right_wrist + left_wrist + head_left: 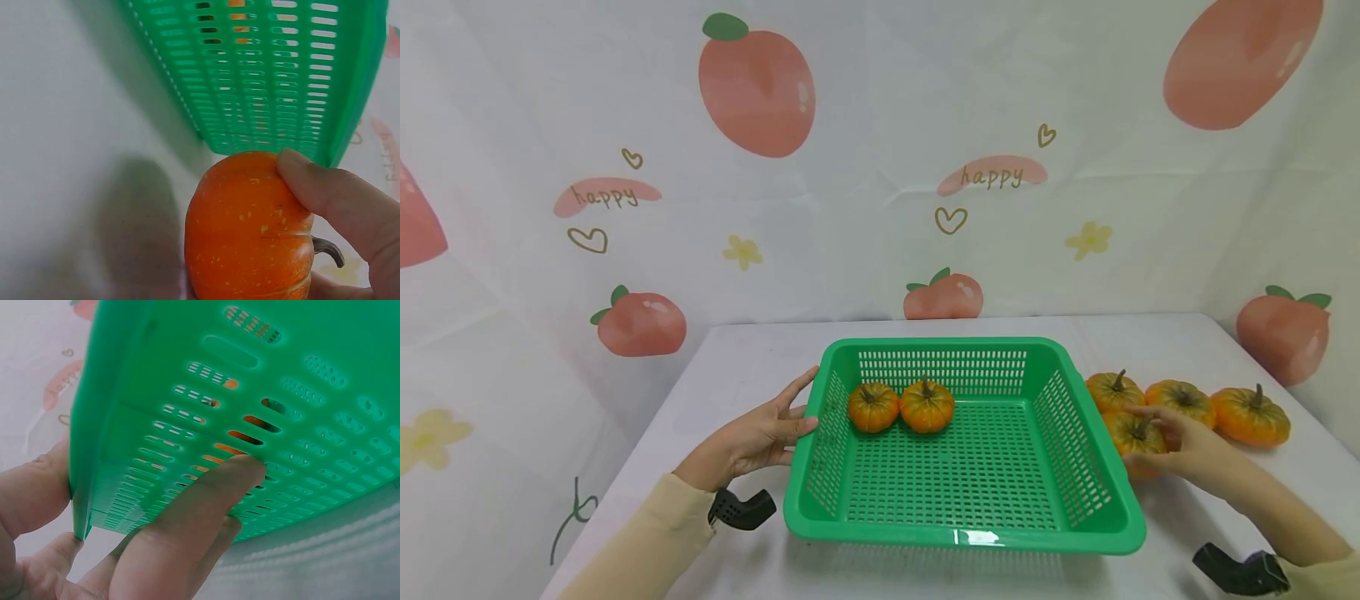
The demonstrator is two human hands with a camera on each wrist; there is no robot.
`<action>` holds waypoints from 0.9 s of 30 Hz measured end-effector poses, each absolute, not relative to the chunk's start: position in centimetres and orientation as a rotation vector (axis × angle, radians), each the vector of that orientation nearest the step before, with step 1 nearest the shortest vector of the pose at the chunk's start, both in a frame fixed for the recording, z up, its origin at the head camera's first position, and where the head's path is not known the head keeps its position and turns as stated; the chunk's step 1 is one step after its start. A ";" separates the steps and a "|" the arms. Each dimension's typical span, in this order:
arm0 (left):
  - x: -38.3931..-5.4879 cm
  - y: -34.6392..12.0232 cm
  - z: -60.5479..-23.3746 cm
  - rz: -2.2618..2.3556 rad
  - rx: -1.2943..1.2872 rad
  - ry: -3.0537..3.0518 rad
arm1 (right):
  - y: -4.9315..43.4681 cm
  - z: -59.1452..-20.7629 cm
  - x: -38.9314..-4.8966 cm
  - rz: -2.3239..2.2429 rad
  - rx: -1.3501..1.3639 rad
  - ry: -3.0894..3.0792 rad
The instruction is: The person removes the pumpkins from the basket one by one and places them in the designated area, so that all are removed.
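A green plastic basket point(955, 537) with slotted walls stands in the middle of the white table. Two small orange pumpkins, one on the left point(872, 408) and one beside it point(927, 407), sit inside near its back left. My left hand point(760, 442) grips the basket's left side, thumb at the rim and fingers against the outer wall point(187, 444). Outside the basket's right wall, my right hand point(1187, 446) grips another pumpkin point(250, 231) between thumb and fingers. Its dark curved stem point(329, 250) points away from the basket; part of the grip is hidden behind the pumpkin.
Right of the basket, three more pumpkins lie on the table: one close to the rim point(1108, 390), one in the middle point(1176, 400) and one farthest right point(1251, 417). A white cloth point(850, 242) printed with fruit hangs behind the table point(760, 350).
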State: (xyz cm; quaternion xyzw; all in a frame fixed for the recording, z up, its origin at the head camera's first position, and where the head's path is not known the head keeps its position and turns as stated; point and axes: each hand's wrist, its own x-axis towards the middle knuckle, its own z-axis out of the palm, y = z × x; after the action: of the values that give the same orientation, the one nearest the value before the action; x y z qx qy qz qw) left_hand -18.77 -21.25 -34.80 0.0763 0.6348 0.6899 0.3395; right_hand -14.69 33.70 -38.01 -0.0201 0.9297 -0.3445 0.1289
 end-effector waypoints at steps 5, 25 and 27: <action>-18.8 -21.2 -34.8 1.799 0.193 1.652 | 33.6 -38.4 -14.6 -0.957 -0.054 2.721; -18.7 -21.1 -34.7 1.801 0.183 1.657 | 34.2 -39.4 -14.6 -0.968 -0.150 2.721; -18.7 -21.2 -34.7 1.801 0.184 1.659 | 34.2 -39.4 -14.7 -0.966 -0.156 2.721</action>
State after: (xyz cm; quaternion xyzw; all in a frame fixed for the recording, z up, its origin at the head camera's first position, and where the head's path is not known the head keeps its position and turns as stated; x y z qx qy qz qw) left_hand -18.75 -21.15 -34.70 0.0706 0.6364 0.6906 0.3364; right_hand -14.66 34.17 -39.37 -0.0537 0.9336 -0.3316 0.1248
